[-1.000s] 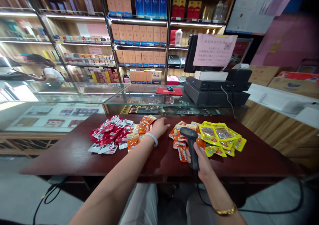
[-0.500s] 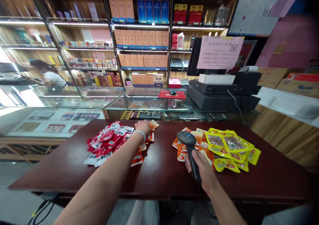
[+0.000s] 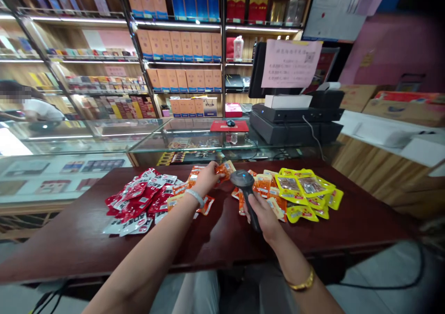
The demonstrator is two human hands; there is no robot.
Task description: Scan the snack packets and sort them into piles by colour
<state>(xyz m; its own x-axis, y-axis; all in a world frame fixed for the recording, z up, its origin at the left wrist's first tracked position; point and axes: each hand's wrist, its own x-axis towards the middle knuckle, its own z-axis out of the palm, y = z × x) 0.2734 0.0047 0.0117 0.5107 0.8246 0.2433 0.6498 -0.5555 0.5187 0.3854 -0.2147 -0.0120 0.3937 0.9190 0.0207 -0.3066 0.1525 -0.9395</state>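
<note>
My left hand [image 3: 207, 180] pinches an orange snack packet [image 3: 226, 167] above the table, just left of the scanner's head. My right hand [image 3: 263, 214] grips a black barcode scanner [image 3: 242, 179] by its handle, head upward. Beneath and left of my left arm lie loose orange packets [image 3: 207, 205], partly hidden by it. Further left is a heap of red and white packets [image 3: 137, 195]. Behind the scanner sits another group of orange packets [image 3: 262, 184], and yellow packets [image 3: 302, 193] with clear windows overlap it on the right.
The packets lie on a dark red-brown table [image 3: 212, 240]. A glass display counter [image 3: 191, 140] runs behind it, bearing a red mouse pad [image 3: 229, 125] and a monitor [image 3: 257, 70] with a pink notice. Shelves of boxes line the wall. A person [image 3: 38, 110] bends at far left.
My left hand has come up and right from the orange packets with one packet, close to the scanner. The scanner has shifted slightly left and up, and the camera view has turned right.
</note>
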